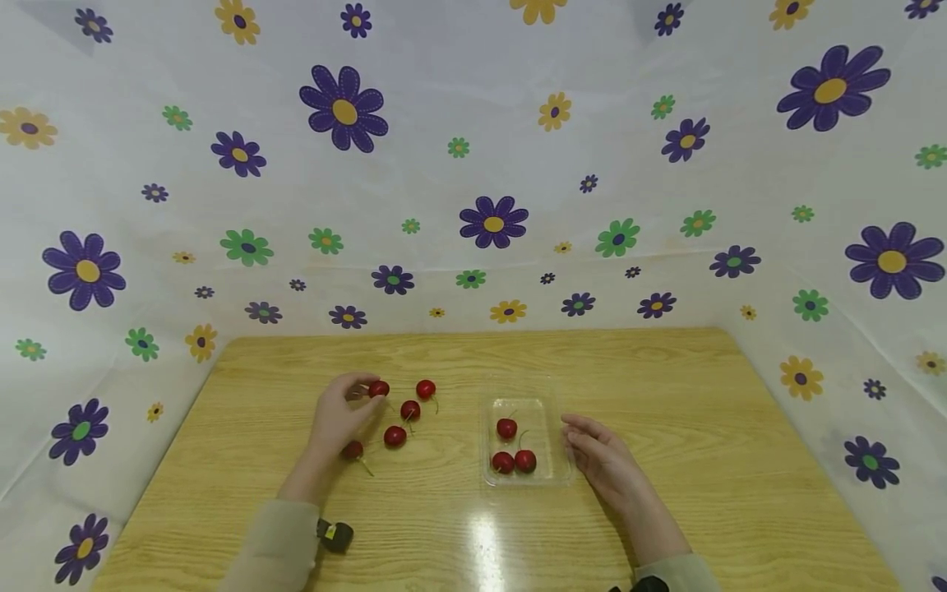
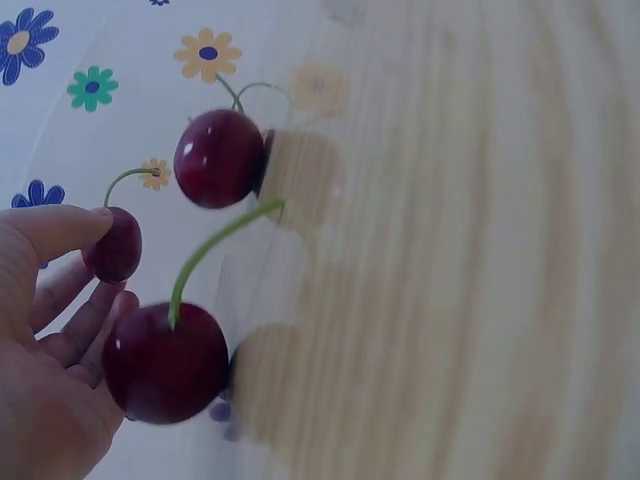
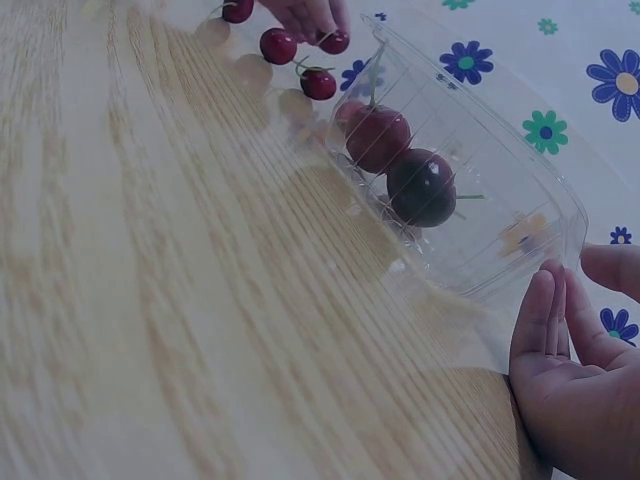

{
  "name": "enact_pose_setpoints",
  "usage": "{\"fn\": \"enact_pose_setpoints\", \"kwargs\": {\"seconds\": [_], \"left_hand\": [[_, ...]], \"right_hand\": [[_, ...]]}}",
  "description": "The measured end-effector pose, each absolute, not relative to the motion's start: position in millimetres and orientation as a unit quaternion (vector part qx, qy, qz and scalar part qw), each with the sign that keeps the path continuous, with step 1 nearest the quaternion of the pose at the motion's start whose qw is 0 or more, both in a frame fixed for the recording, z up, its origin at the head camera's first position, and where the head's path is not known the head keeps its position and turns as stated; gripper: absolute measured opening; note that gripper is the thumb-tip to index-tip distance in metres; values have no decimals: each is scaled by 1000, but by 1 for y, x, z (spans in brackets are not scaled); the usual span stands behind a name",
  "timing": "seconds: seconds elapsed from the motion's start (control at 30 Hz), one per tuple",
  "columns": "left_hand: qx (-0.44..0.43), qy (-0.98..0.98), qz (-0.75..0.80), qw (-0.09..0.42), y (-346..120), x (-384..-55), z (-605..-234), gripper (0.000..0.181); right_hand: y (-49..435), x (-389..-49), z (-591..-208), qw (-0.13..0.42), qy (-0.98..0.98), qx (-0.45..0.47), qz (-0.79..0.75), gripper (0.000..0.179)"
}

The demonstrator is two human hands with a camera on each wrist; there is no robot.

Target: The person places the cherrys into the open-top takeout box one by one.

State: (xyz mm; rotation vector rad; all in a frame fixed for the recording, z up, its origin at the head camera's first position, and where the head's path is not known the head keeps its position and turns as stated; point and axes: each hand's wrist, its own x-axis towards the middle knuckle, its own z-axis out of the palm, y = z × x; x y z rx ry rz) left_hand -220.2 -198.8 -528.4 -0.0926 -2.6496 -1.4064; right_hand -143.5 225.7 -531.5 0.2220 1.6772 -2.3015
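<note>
In the head view my left hand [image 1: 336, 423] pinches a dark red cherry [image 1: 379, 388] between thumb and fingers. The left wrist view shows this cherry [image 2: 118, 245] with its green stem curving up past the thumb. Several loose cherries lie close by on the table, among them one cherry [image 1: 395, 436] to the right of the hand and another [image 1: 353, 450] by the wrist. A clear plastic container [image 1: 527, 478] holds three cherries. Beside its right wall rests my right hand [image 1: 607, 464], fingers relaxed, fingertips [image 3: 545, 285] right at the container's edge.
The wooden table [image 1: 414, 526] reaches back to a white cloth [image 1: 414, 173] printed with flowers, which also hangs at both sides. A black wrist strap [image 1: 336, 536] sits on the left sleeve.
</note>
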Motion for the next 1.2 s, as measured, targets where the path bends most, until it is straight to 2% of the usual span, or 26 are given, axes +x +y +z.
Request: {"fn": "enact_pose_setpoints", "kwargs": {"seconds": [0.77, 1.2], "left_hand": [[-64, -860, -501, 69, -155, -206, -521, 32], [-108, -850, -506, 103, -131, -201, -520, 28]], "right_hand": [[227, -143, -530, 151, 580, 70, -797, 29], [228, -142, -530, 151, 576, 65, -801, 30]]}}
